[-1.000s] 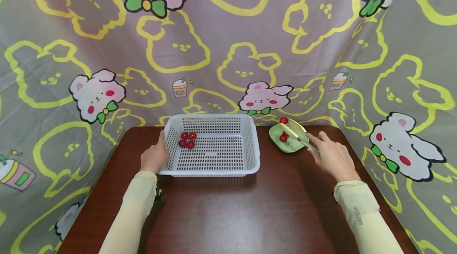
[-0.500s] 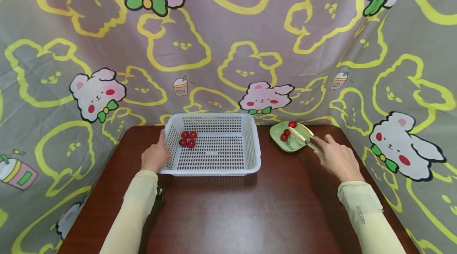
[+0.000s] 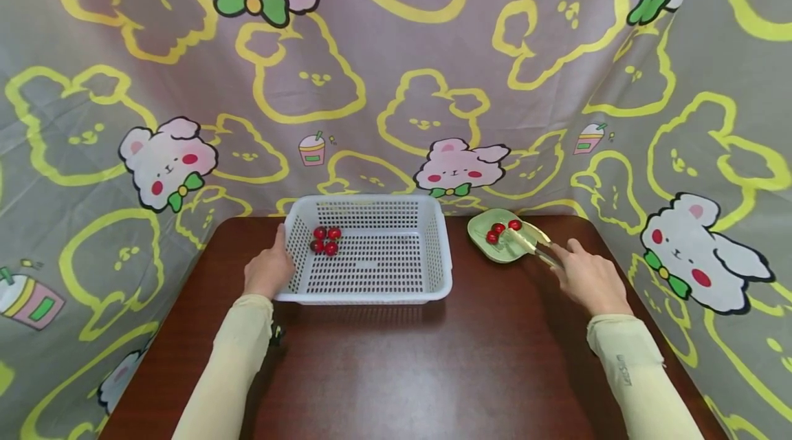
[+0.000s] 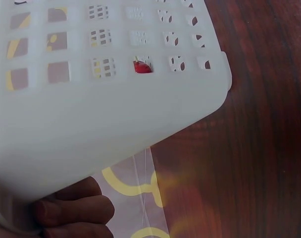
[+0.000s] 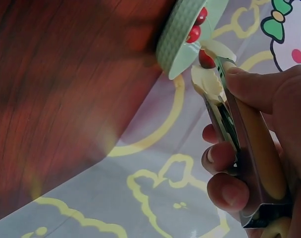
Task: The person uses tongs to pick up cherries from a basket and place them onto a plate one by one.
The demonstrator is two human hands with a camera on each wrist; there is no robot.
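Note:
My left hand (image 3: 269, 273) grips the left rim of a white perforated plastic basket (image 3: 365, 299), fingers curled at its edge in the left wrist view. Inside, several cherry tomatoes (image 3: 331, 248) lie toward the left end. My right hand (image 3: 590, 282) holds a pair of tongs (image 5: 257, 158), thumb on one arm and fingers round the other. Their pale tips reach over a small green plate (image 3: 502, 256) to the basket's right. Two cherry tomatoes (image 3: 492, 237) sit together on the plate. A third cherry tomato (image 3: 515, 225) is at the tong tips; whether they pinch it, I cannot tell.
Both containers stand near the back edge of a dark brown wooden table (image 3: 396, 371). A grey cloth (image 3: 383, 48) with cartoon prints hangs behind the table and along both sides.
The tongs have come down over the plate and shifted right, and the tomato at their tips has gone from above the plate's far edge to its right side. The left hand keeps still.

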